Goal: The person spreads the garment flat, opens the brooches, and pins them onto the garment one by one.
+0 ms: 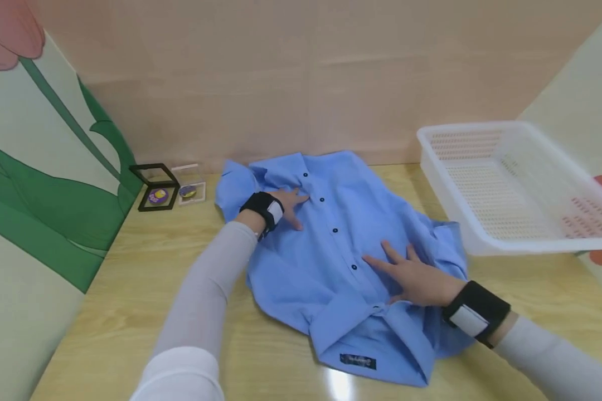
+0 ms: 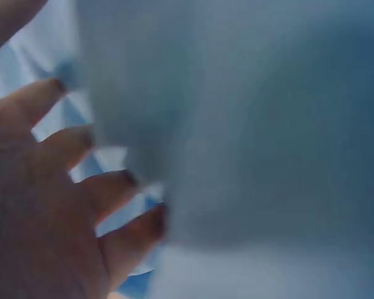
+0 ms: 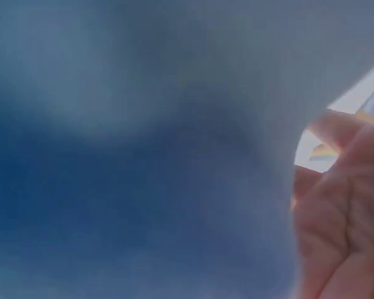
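Note:
A blue button-up shirt [image 1: 326,250] lies front side up on the wooden table, its collar toward the near edge and its hem at the back. My left hand [image 1: 287,205] rests on the far left part of the shirt with fingers spread. On the nearer right part, beside the button row, my right hand [image 1: 413,278] lies with its fingers spread too. In the left wrist view the left hand [image 2: 56,180] shows extended fingers against blurred blue cloth. Cloth fills most of the right wrist view, with the right hand [image 3: 343,218] at its edge.
A white plastic basket [image 1: 441,195] stands at the right, close to the shirt's sleeve. Back left on the table [image 1: 145,278] are a black-framed case [image 1: 155,209] and a clear case [image 1: 199,192], each with a small round item. A plain wall rises behind.

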Demonstrator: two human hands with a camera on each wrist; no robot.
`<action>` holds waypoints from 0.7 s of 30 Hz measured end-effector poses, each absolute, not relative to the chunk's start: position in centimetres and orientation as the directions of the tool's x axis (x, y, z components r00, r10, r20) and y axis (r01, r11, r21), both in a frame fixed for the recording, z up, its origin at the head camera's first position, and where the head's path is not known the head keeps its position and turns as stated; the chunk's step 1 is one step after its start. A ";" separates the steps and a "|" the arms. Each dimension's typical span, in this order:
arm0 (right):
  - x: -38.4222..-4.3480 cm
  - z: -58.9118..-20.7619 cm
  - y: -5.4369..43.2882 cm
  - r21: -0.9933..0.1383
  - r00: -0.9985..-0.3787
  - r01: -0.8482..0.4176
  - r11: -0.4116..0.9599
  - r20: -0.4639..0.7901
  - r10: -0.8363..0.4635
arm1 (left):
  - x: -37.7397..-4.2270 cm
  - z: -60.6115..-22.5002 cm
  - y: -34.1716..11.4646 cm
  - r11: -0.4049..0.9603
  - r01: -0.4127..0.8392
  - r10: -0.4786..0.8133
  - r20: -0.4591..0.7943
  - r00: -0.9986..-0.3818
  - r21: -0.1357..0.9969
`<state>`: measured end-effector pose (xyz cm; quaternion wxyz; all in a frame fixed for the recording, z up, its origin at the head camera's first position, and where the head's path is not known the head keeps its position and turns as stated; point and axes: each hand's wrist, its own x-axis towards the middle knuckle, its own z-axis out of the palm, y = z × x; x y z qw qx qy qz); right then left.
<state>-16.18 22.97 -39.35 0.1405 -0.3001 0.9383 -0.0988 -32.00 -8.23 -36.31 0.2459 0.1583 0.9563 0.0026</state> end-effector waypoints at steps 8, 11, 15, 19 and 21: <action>-13.2 -35.6 21.4 -0.292 -0.759 -0.650 0.702 0.190 -0.623 | -33.3 -33.2 -6.0 0.891 0.452 0.452 -0.112 -0.885 0.027; -10.5 -35.1 19.4 -0.280 -0.756 -0.654 0.703 0.202 -0.623 | -34.7 -34.0 -4.9 0.853 0.522 0.521 -0.097 -0.848 0.009; -8.3 -36.3 17.7 -0.458 -0.742 -0.577 0.676 -0.052 -0.668 | -35.6 -35.7 -4.0 0.870 0.484 0.488 -0.304 -0.818 0.092; -8.0 -38.1 17.3 -0.578 -0.718 -0.389 0.718 -0.298 -0.629 | -36.6 -37.9 -4.1 0.892 0.441 0.436 -0.446 -0.782 0.099; -8.2 -38.7 17.3 -0.562 -0.731 -0.363 0.743 -0.323 -0.601 | -37.0 -38.3 -4.2 0.891 0.445 0.435 -0.452 -0.779 0.091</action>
